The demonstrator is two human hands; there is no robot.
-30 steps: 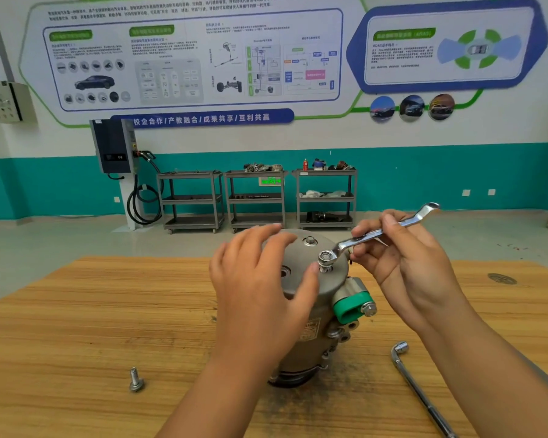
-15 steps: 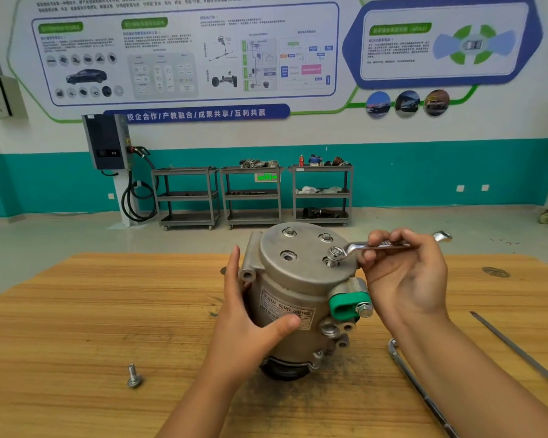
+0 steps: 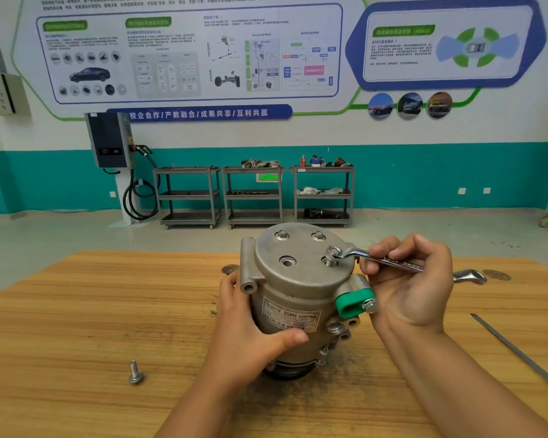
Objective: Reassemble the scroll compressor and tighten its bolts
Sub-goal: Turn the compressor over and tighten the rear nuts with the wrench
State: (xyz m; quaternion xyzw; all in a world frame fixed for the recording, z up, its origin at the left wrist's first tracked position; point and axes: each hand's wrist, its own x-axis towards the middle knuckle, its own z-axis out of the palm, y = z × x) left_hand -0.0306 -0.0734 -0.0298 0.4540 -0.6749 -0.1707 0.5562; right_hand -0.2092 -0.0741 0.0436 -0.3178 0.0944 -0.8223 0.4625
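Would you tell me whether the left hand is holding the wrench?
No, the right hand grips the wrench, while the left hand holds the compressor.

- The compressor (image 3: pixel 301 276) carries a label (image 3: pixel 291 316) reading "8320134 SGMW-24551"; the last digits are blurred.
- The blue wall banner (image 3: pixel 200 113) reads "校企合作/产教融合/成果共享/互利共赢".
- The blue-framed poster (image 3: pixel 443 45) shows "ADAS" (image 3: pixel 377 42); its other text is too small to read.

Left hand (image 3: pixel 250 336) grips the compressor (image 3: pixel 298 273); right hand (image 3: pixel 415 292), palm up, pinches the wrench (image 3: pixel 358 254).
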